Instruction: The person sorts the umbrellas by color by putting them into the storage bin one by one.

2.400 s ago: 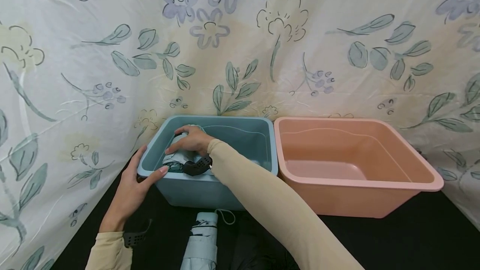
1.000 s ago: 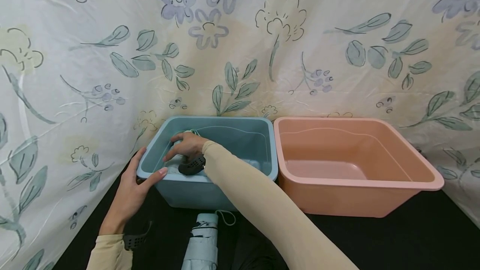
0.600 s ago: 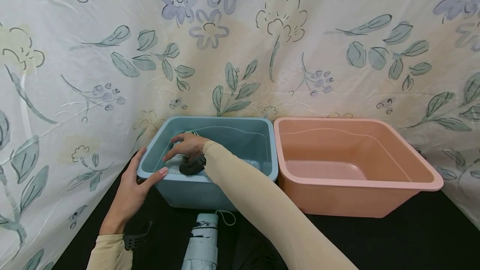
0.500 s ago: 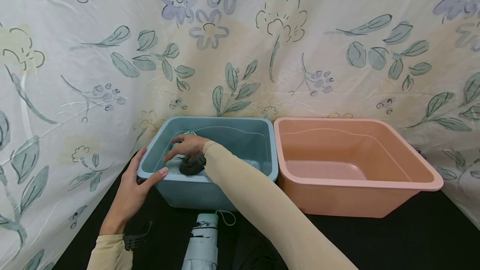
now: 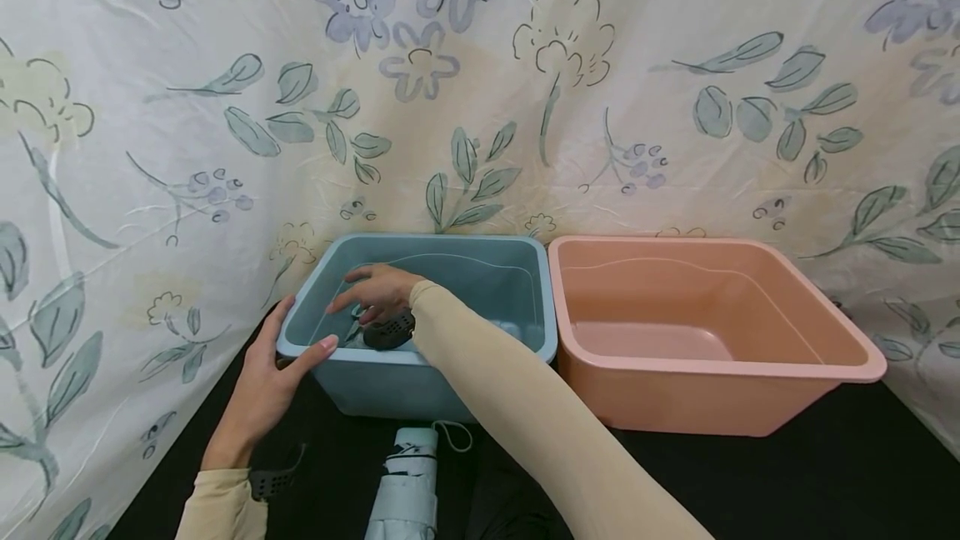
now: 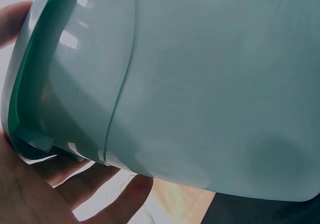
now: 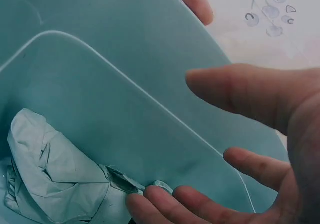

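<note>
A light blue-grey folded umbrella (image 7: 60, 169) lies low inside the blue plastic bin (image 5: 397, 390). Just over it, within the bin, hovers my right hand (image 5: 382, 288), thumb and fingers spread apart. In the right wrist view its lower fingertips overlap one end of the umbrella, without closing round it. My left hand (image 5: 258, 390) grips the bin's left front corner, thumb on the front rim and fingers along the left side. The left wrist view shows those fingers (image 6: 127, 199) curled against the outer wall. From the head, my right hand and its black wristband mostly hide the umbrella.
A second folded umbrella (image 5: 405, 490) with a cord loop lies on the black surface in front of the blue bin. A pink-orange bin (image 5: 697, 398) stands directly to the right of the blue one. Floral cloth (image 5: 480, 90) hangs behind both bins.
My right hand has lowered the umbrella from near the rim into the blue bin, then let go, its fingers spreading. My left hand has kept its place on the corner.
</note>
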Action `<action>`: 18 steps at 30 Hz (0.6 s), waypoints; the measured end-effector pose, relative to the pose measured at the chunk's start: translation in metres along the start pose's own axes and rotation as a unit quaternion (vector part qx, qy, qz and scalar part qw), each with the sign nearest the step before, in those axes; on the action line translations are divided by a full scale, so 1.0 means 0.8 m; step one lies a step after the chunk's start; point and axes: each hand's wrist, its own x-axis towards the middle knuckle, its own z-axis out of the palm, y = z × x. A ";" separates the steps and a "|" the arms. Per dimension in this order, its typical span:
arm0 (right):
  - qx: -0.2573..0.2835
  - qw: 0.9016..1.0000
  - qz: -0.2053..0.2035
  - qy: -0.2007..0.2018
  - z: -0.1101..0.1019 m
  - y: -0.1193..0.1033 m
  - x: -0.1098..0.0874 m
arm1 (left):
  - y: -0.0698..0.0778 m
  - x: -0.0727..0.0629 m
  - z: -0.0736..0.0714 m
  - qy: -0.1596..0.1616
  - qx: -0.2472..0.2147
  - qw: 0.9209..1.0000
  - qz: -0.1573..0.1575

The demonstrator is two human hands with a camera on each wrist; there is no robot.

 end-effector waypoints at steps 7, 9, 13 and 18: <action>-0.035 0.999 -0.002 0.016 0.002 -0.006 -0.011 | 0.001 0.000 -0.001 -0.001 0.006 1.000 -0.004; -0.029 0.999 -0.001 0.022 0.004 -0.009 -0.016 | 0.001 0.000 -0.002 -0.001 0.009 1.000 -0.004; -0.007 1.000 -0.006 0.019 0.006 -0.011 -0.026 | 0.000 0.000 -0.002 -0.003 0.011 1.000 -0.004; -0.030 0.999 -0.023 0.000 -0.003 -0.011 -0.048 | 0.000 0.001 -0.004 -0.002 0.010 1.000 -0.006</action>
